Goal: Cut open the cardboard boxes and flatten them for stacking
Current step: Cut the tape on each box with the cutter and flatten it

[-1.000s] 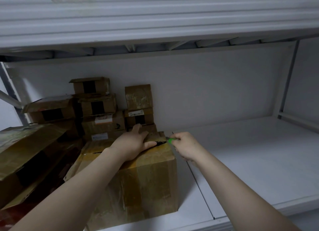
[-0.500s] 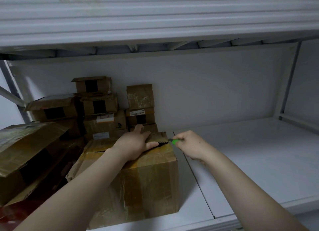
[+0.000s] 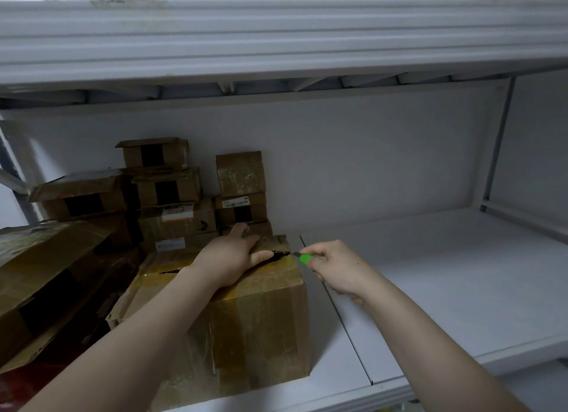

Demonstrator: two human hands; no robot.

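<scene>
A taped brown cardboard box (image 3: 258,325) stands on the white shelf near its front edge. My left hand (image 3: 229,258) lies flat on the box's top, fingers spread, pressing it down. My right hand (image 3: 336,265) grips a green-handled cutter (image 3: 304,258) at the box's top right edge. The blade tip sits at the end of a dark slit in the tape along the top seam, just right of my left thumb.
Several smaller cardboard boxes (image 3: 175,202) are stacked against the back wall behind the big one. A larger open box (image 3: 40,276) leans at the left. The white shelf board (image 3: 430,282) stretches bare to the right, and an upper shelf beam (image 3: 276,42) hangs overhead.
The cutter and my right hand have shifted slightly right along the top seam toward the box's edge. My left hand stays pressed on the box top.
</scene>
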